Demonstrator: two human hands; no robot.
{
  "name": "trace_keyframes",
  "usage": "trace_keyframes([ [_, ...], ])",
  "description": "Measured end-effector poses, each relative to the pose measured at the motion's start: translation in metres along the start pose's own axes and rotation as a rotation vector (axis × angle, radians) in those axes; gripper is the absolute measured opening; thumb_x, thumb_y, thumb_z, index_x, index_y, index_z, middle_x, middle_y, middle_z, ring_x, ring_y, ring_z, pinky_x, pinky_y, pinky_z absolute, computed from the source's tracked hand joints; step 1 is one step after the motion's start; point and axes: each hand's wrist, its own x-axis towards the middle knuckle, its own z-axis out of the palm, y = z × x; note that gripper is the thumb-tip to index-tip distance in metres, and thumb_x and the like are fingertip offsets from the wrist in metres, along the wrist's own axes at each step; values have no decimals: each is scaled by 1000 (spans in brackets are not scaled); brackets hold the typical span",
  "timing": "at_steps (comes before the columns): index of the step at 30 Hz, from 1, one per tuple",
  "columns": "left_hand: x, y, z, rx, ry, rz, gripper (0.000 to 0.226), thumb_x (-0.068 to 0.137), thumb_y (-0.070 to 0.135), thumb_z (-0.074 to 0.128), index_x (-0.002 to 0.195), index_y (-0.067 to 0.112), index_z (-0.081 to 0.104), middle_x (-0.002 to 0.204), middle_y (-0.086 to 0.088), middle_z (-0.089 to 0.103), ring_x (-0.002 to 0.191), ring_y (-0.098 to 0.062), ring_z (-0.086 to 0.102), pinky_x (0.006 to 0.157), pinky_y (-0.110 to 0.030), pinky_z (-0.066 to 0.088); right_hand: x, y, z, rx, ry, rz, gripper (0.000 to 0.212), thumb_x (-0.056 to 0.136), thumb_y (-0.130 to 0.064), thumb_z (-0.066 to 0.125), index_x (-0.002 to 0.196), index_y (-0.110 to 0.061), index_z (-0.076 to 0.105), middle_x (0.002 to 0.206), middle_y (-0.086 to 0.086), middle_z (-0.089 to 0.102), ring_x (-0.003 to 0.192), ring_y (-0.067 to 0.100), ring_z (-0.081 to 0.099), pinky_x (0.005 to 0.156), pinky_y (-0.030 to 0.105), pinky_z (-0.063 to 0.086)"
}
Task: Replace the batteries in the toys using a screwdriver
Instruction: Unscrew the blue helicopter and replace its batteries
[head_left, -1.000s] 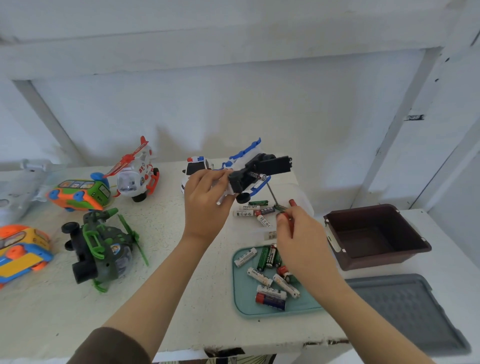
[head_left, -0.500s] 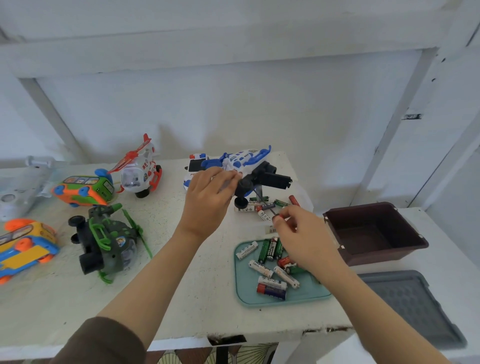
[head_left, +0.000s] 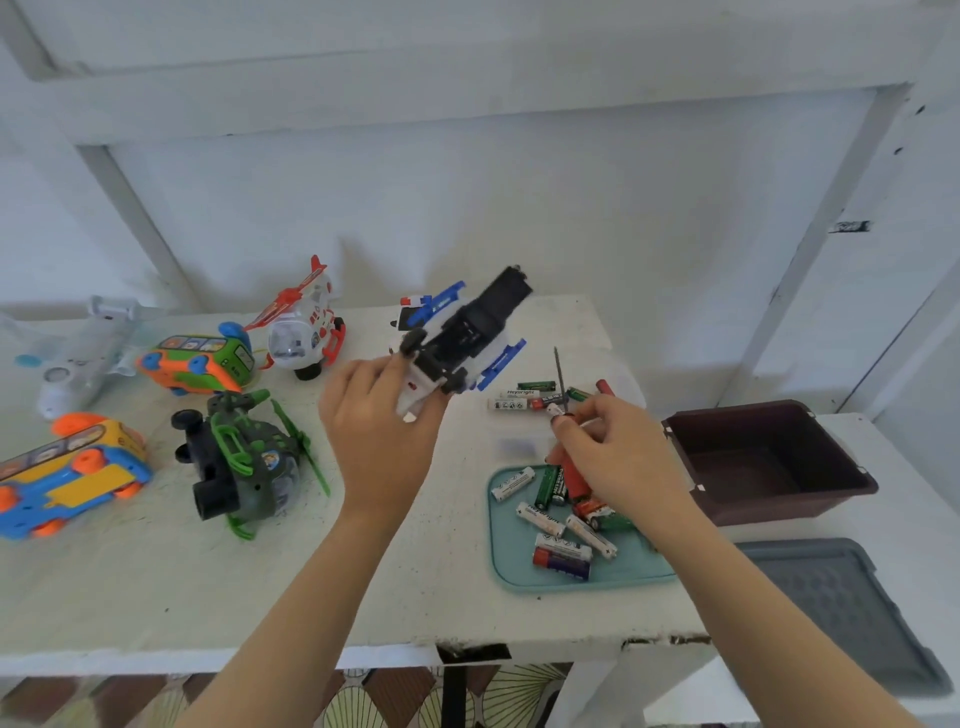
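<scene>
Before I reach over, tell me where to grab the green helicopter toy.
Grip the green helicopter toy across its chunky grey body, coming from above. It lies tipped on the table, and its thin green rotor blades stick out sideways and would likely bend.

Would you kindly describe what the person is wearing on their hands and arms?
The left hand and right hand are bare, with no gloves, watch or bracelet showing. Both forearms are uncovered up to the frame's edge; no sleeve is in view.
</scene>
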Motion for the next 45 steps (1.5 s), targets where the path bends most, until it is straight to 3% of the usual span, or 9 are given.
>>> trace_keyframes([
  [6, -38, 0, -35, -61, -40, -379, 38, 72, 26, 85, 98, 2, 72, 81, -9, 69, 80, -17, 39, 71, -22, 21, -15, -8, 20, -228, -143, -50, 15, 88, -32, 62, 78, -20, 61, 70, -4, 64, 57, 0, 55, 49, 13, 38],
  [14, -90, -4, -55, -113, -56, -568, 36, 69, 14, 87, 100, 4, 71, 88, 9, 59, 89, -15, 37, 72, -14, 30, -27, -13, 60, -590, -364, -113, 24, 85, -36, 59, 87, -12, 60, 85, 1, 61, 78, 17, 57, 63, 28, 44],
  [16, -94, -3, -58, -141, -47, -582, 38, 68, 12, 87, 101, 4, 70, 86, 18, 54, 90, -12, 35, 74, -22, 31, -26, -12, 65, -630, -359, -123, 25, 87, -37, 57, 88, -12, 58, 87, 1, 59, 84, 19, 58, 66, 29, 44],
  [22, -98, -12, -59, -178, -22, -385, 48, 68, 45, 68, 94, 5, 68, 86, 28, 47, 88, -7, 35, 69, -33, 37, -21, -6, 65, -611, -301, -154, 23, 95, -37, 49, 94, -15, 56, 93, 2, 63, 85, 21, 57, 71, 31, 47],
  [24, -99, -20, -58, -167, -20, -340, 48, 68, 45, 68, 93, 4, 68, 81, 19, 49, 88, -5, 35, 70, -36, 39, -15, -4, 60, -606, -246, -212, 18, 95, -24, 44, 105, -19, 58, 101, 3, 65, 87, 21, 57, 71, 31, 46],
  [28, -94, -32, -56, -127, -14, -216, 37, 71, 38, 68, 85, 4, 63, 83, 7, 54, 88, -8, 39, 74, -29, 33, -2, 0, 50, -735, -257, -366, 39, 94, -13, 48, 129, -27, 56, 120, 1, 55, 103, 24, 57, 74, 30, 42],
  [35, -90, -34, -56, -206, -66, -223, 66, 74, 40, 67, 131, 12, 50, 89, 7, 48, 88, -7, 40, 82, -19, 29, 5, 5, 50, -912, -248, -449, 33, 96, -15, 48, 119, -31, 64, 113, -4, 60, 99, 21, 60, 65, 27, 36],
  [42, -93, -40, -53, -188, -49, -147, 61, 74, 32, 69, 129, 8, 54, 95, 21, 40, 91, -8, 39, 86, -10, 28, 12, 11, 48, -899, -260, -581, 22, 100, -20, 41, 116, -24, 56, 104, -4, 58, 93, 17, 48, 64, 29, 42],
  [45, -92, -41, -52, -194, -42, -205, 62, 75, 35, 68, 131, 11, 54, 91, 23, 42, 92, -7, 40, 83, -18, 33, 6, 12, 47, -793, -210, -642, 22, 102, -26, 37, 121, -25, 46, 95, -3, 59, 84, 16, 47, 64, 33, 46],
])
